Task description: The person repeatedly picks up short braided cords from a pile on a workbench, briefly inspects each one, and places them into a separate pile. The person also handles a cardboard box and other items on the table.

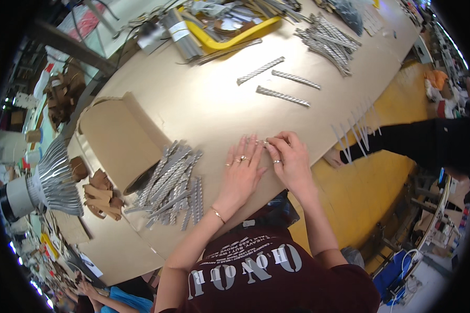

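Note:
My left hand lies on the tabletop with its fingers stretched out flat. Right beside its fingertips, my right hand is closed in a pinch. A small silvery bit shows between the two hands, but the fingers hide most of it and I cannot tell its kind. Three loose silver-grey braided strips lie beyond my hands: an upper one, a middle one and a lower one. A heap of similar grey strips is left of my left hand, and another stack lies farther off at the right.
A curved brown sheet stands at the left, near brown scraps and a finned metal lamp. At the back, a yellow tray holds strips. Another person's dark-sleeved arm reaches in from the right, by several thin pale strips.

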